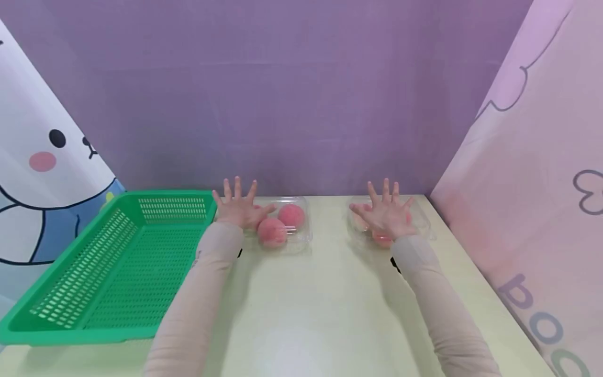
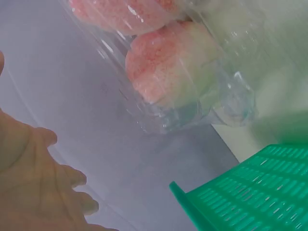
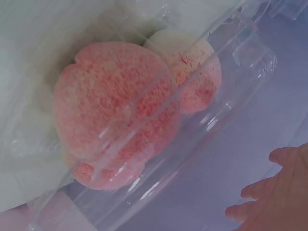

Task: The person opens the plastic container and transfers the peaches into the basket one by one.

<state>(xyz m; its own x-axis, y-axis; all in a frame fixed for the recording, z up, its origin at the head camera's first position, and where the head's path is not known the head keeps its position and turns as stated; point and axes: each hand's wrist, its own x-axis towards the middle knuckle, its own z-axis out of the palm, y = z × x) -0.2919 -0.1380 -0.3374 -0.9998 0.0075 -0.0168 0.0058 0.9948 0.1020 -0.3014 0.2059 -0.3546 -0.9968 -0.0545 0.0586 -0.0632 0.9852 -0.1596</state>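
Observation:
Fingers spread wide, my left hand (image 1: 238, 210) is held over the left part of a clear plastic box (image 1: 305, 230) and grips nothing. Inside that box sit pink peaches (image 1: 272, 233), partly hidden by the hand; the left wrist view shows a peach (image 2: 168, 62) through the plastic, apart from the palm. My right hand (image 1: 389, 215), also spread and holding nothing, is above a second clear plastic box (image 1: 424, 225). Its peaches (image 3: 115, 106) show through the plastic in the right wrist view, with a gap between box and fingers.
A green slotted plastic basket (image 1: 141, 337) stands on the left of the pale table (image 1: 320, 314), with its right rim close to my left forearm. A purple cloth (image 1: 301, 94) hangs behind the table, and printed curtains (image 1: 532, 173) flank it.

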